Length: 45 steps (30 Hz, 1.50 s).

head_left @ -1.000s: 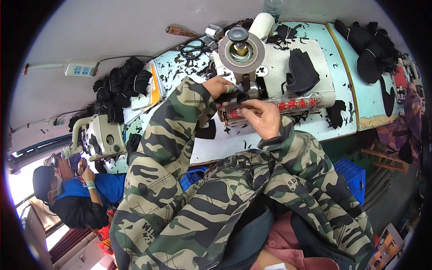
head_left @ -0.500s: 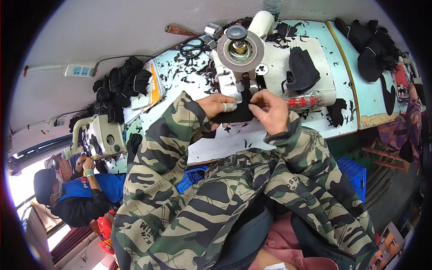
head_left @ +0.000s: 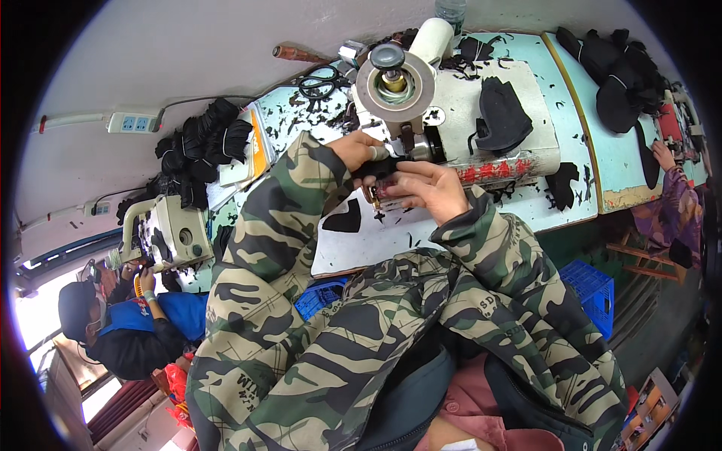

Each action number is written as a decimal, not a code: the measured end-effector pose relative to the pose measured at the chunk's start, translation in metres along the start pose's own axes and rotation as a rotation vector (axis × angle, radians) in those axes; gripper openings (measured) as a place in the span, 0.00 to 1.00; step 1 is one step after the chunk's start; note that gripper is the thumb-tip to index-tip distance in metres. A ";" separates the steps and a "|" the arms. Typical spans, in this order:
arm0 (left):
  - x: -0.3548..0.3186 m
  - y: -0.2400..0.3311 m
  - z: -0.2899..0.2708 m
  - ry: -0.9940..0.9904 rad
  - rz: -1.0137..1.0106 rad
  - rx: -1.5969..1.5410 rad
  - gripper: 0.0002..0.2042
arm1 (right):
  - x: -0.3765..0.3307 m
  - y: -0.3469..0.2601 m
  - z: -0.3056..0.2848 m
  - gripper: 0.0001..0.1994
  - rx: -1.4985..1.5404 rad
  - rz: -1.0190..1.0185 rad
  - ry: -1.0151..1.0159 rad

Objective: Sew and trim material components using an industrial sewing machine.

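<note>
Left hand (head_left: 361,150), upper centre of frame: fingers clamped on black fabric piece (head_left: 380,167). Piece small, dark, flat, mostly hidden between hands, at foot of white machine (head_left: 481,113) on tabletop (head_left: 579,188). Right hand (head_left: 425,192): fingers curled on same piece.

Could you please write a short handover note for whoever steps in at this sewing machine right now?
Left hand: gripping the black piece at the head of the white machine.
Right hand: pinching the same piece from the near side, fingers curled under it.
A cut black piece lies on the white table by the left sleeve; another black piece rests on the machine top; scissors lie at the back.
Done: piece brought to the machine head.
Left: cannot tell how much of it has been worked; black scraps litter the table.
</note>
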State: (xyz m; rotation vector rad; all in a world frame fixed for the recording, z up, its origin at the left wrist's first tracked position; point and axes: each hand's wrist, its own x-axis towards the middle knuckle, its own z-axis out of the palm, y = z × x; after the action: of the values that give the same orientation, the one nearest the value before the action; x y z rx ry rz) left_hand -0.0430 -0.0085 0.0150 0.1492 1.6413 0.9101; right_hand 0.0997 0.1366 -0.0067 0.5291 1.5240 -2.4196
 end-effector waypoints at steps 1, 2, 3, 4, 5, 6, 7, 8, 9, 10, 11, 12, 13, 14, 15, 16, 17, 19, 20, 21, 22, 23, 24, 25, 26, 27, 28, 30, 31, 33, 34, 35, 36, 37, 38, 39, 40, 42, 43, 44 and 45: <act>0.001 0.002 0.003 0.049 -0.004 -0.019 0.10 | -0.002 -0.003 0.000 0.20 -0.059 -0.069 0.024; 0.002 0.004 0.007 0.093 0.019 -0.042 0.10 | -0.003 -0.006 -0.003 0.20 -0.056 -0.078 0.034; 0.004 0.004 0.016 0.111 0.031 -0.042 0.11 | -0.003 -0.010 -0.006 0.21 -0.453 -0.215 0.118; 0.003 0.003 0.019 0.133 0.047 0.044 0.10 | -0.004 -0.015 -0.012 0.22 -0.850 -0.305 0.241; 0.002 0.001 0.027 0.151 0.030 -0.097 0.10 | -0.001 -0.020 -0.017 0.22 -1.001 -0.407 0.337; 0.001 -0.003 0.035 0.165 0.004 -0.244 0.10 | 0.003 -0.023 -0.021 0.20 -1.055 -0.515 0.376; 0.000 -0.004 0.041 0.176 0.034 -0.307 0.10 | 0.006 -0.026 -0.026 0.18 -1.046 -0.506 0.343; -0.001 -0.005 0.043 0.218 0.033 -0.284 0.10 | 0.008 -0.026 -0.030 0.16 -1.005 -0.463 0.294; -0.001 -0.007 0.046 0.211 0.040 -0.273 0.11 | 0.008 -0.024 -0.031 0.16 -1.025 -0.440 0.314; -0.002 -0.008 0.047 0.235 0.071 -0.262 0.11 | 0.007 -0.021 -0.031 0.15 -1.101 -0.344 0.305; -0.001 -0.008 0.044 0.220 0.067 -0.258 0.10 | 0.005 -0.017 -0.029 0.13 -1.157 -0.329 0.334; 0.000 -0.009 0.040 0.209 0.059 -0.266 0.10 | 0.002 -0.013 -0.026 0.13 -1.181 -0.251 0.286; 0.002 -0.010 0.036 0.202 0.067 -0.228 0.11 | -0.003 -0.009 -0.021 0.13 -0.882 -0.277 0.241; 0.006 -0.013 0.032 0.150 0.098 -0.210 0.11 | -0.006 -0.008 -0.018 0.13 -0.601 -0.239 0.226; 0.009 -0.017 0.023 0.119 0.128 -0.232 0.10 | -0.010 -0.010 -0.016 0.12 -0.566 -0.217 0.203; 0.010 -0.023 0.013 0.144 0.226 -0.226 0.09 | -0.013 -0.017 -0.017 0.12 -0.534 -0.294 0.177; 0.010 -0.033 0.005 0.324 0.293 -0.098 0.09 | -0.014 -0.026 -0.021 0.10 -0.506 -0.399 0.261; 0.009 -0.059 -0.005 0.765 0.450 0.433 0.09 | -0.014 -0.054 -0.038 0.08 -0.665 -0.742 0.517; 0.009 -0.075 -0.006 1.001 0.425 0.842 0.09 | -0.014 -0.070 -0.052 0.08 -0.843 -0.964 0.684; 0.005 -0.094 -0.004 0.928 0.294 1.029 0.08 | -0.015 -0.084 -0.064 0.07 -0.991 -1.010 0.720; 0.001 -0.113 0.002 0.781 0.068 1.182 0.09 | -0.016 -0.093 -0.074 0.07 -1.109 -1.010 0.779; -0.004 -0.131 0.009 0.682 0.022 1.165 0.10 | -0.015 -0.097 -0.080 0.09 -1.367 -0.918 0.743; -0.008 -0.146 0.016 0.556 -0.044 1.134 0.11 | -0.016 -0.098 -0.084 0.13 -1.636 -0.646 0.622; -0.007 -0.157 0.021 0.522 -0.100 1.145 0.12 | -0.017 -0.096 -0.084 0.14 -1.606 -0.735 0.584; -0.007 -0.164 0.026 0.491 -0.148 1.149 0.14 | -0.019 -0.090 -0.082 0.16 -1.589 -0.701 0.564; -0.008 -0.169 0.025 0.416 -0.135 1.080 0.14 | -0.022 -0.083 -0.078 0.17 -1.474 -0.858 0.594; -0.008 -0.170 0.027 0.370 -0.186 1.074 0.14 | -0.025 -0.074 -0.072 0.14 -1.395 -0.891 0.601; -0.011 -0.164 0.026 0.353 -0.183 1.025 0.13 | -0.029 -0.059 -0.058 0.12 -1.254 -0.884 0.556; -0.014 -0.158 0.025 0.330 -0.205 1.070 0.13 | -0.031 -0.050 -0.051 0.11 -1.107 -0.769 0.454; -0.021 -0.141 0.027 0.315 -0.151 1.159 0.13 | -0.035 -0.033 -0.039 0.09 -0.869 -0.504 0.182; -0.025 -0.130 0.030 0.286 -0.104 1.234 0.13 | -0.037 -0.025 -0.036 0.08 -0.774 -0.353 0.011; -0.030 -0.119 0.034 0.257 -0.021 1.187 0.13 | -0.036 -0.017 -0.032 0.08 -0.780 -0.345 -0.140; -0.035 -0.108 0.039 0.215 0.052 1.123 0.13 | -0.036 -0.010 -0.031 0.08 -0.819 -0.268 -0.279; -0.040 -0.096 0.044 0.180 0.246 1.047 0.12 | -0.035 -0.004 -0.029 0.08 -0.849 -0.287 -0.292; -0.042 -0.084 0.048 0.121 0.389 0.916 0.12 | -0.034 0.001 -0.028 0.08 -0.805 -0.366 -0.294; -0.042 -0.071 0.051 0.066 0.468 0.834 0.11 | -0.032 0.004 -0.028 0.08 -0.665 -0.364 -0.323; -0.042 -0.060 0.052 0.025 0.583 0.736 0.11 | -0.030 0.006 -0.027 0.07 -0.544 -0.326 -0.350; -0.041 -0.042 0.050 0.022 0.568 0.555 0.10 | -0.026 0.007 -0.023 0.07 -0.372 -0.170 -0.130; -0.040 -0.036 0.047 -0.050 0.443 0.323 0.10 | -0.024 0.006 -0.021 0.07 -0.521 -0.253 -0.054; -0.038 -0.030 0.040 -0.185 0.115 0.108 0.10 | -0.023 0.005 -0.018 0.07 -0.642 -0.389 0.028; -0.037 -0.026 0.036 -0.209 0.076 0.014 0.10 | -0.020 0.004 -0.014 0.07 -0.654 -0.359 0.024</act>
State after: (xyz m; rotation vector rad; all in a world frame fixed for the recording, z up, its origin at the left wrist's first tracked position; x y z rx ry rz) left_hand 0.0093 -0.0297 0.0270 0.3075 1.4559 0.9090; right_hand 0.1221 0.1475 -0.0069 0.1541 2.4317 -1.9340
